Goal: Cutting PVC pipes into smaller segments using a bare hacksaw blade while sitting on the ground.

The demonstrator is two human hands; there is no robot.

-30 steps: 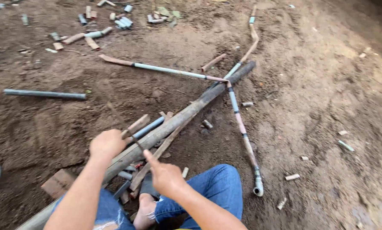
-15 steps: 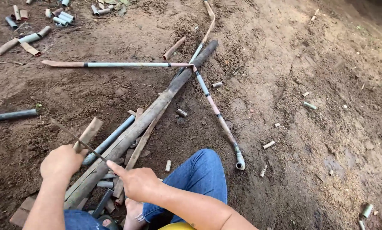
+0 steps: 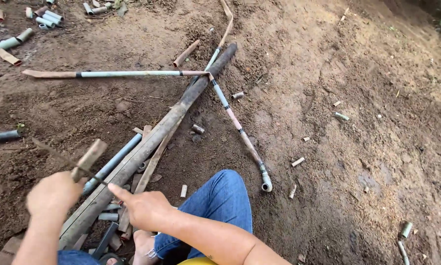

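Note:
My left hand (image 3: 53, 194) grips the lower end of a short split bamboo piece (image 3: 90, 156), which tilts up and to the right. My right hand (image 3: 147, 208) holds a thin dark blade (image 3: 53, 152), index finger stretched along it. The blade lies across the bamboo piece just above my left fist. Both hands hover over the near end of a long thick bamboo pole (image 3: 181, 105) that runs diagonally up to the right. My knee in blue jeans (image 3: 220, 196) is beside it.
Bare dirt ground all around. A thin jointed bamboo stalk (image 3: 240, 132) and a second thin pole (image 3: 132, 73) meet near the thick pole. Cut bamboo pieces (image 3: 43, 19) lie at the top left, a grey tube (image 3: 2, 136) at the left edge, scraps by my bare foot (image 3: 142, 243).
My left hand has lifted the short bamboo piece from beside the pole. The blade in my right hand now rests across it. The view has shifted, so the poles sit higher.

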